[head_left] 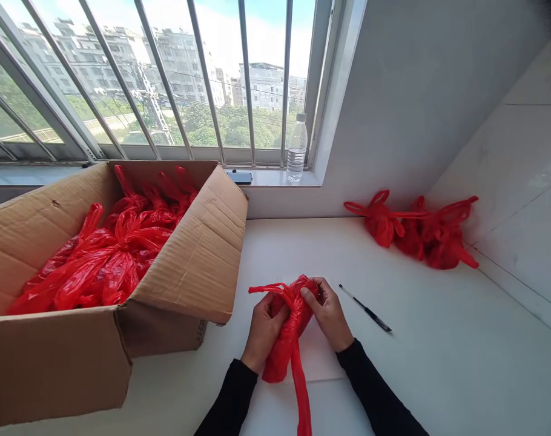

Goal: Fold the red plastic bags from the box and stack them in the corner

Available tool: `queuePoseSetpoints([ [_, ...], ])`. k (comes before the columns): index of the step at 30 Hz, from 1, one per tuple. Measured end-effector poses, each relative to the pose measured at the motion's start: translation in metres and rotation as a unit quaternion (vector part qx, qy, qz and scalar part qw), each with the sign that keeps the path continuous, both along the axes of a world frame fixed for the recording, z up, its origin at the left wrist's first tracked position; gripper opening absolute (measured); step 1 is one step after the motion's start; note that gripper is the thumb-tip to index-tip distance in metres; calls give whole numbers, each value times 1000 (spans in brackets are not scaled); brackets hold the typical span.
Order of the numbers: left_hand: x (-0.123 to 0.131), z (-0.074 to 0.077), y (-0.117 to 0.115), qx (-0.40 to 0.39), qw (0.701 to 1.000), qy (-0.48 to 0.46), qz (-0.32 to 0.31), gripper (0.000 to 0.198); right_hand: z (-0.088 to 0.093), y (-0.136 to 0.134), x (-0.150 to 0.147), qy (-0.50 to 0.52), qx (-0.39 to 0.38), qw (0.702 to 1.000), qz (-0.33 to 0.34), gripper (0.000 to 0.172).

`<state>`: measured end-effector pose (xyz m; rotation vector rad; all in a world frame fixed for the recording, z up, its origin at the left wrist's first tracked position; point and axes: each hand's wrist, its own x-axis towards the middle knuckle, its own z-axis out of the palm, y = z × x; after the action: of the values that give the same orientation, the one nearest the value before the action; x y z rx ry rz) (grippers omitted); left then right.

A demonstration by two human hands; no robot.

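A red plastic bag (282, 348) with something bulky inside lies on the white table between my hands. Its twisted neck runs up the middle; one long strip hangs toward me and another points left. My left hand (265, 327) grips the bag's left side, thumb and fingers closed on the plastic. On the other side, my right hand (326, 312) pinches the bag near its top, the thumb pressed on the gathered plastic. What is inside the bag is hidden.
A cardboard box (189, 266) full of tied red bags (116, 254) stands on the left. A black pen (366, 309) lies right of my hands. More red bags (416, 233) rest by the wall. A water bottle (296, 151) and a phone (240, 177) are on the windowsill.
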<state>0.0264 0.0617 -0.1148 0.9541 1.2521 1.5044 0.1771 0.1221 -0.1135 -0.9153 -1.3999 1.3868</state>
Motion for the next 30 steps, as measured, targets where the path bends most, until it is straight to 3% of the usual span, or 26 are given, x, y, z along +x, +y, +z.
queuePoseSetpoints([
  [6, -5, 1, 0, 1, 999, -19, 45, 29, 0, 1, 1, 40, -19, 999, 22, 37],
  [9, -6, 0, -1, 2, 996, -60, 66, 32, 1, 0, 1, 42, -47, 994, 87, 45],
  [13, -3, 8, -6, -1, 993, -117, 14, 34, 4, -2, 2, 34, -60, 982, 176, 33],
  [17, 0, 11, -6, 18, 984, -172, -41, 37, 7, -2, 5, 52, -57, 988, 130, 27],
  [23, -1, 0, -3, 9, 987, -159, 0, 32, 12, -3, 6, 49, -75, 979, 184, 35],
  [30, 3, -2, -1, -3, 988, -151, -3, 38, 11, -5, 3, 92, -75, 986, 113, 31],
])
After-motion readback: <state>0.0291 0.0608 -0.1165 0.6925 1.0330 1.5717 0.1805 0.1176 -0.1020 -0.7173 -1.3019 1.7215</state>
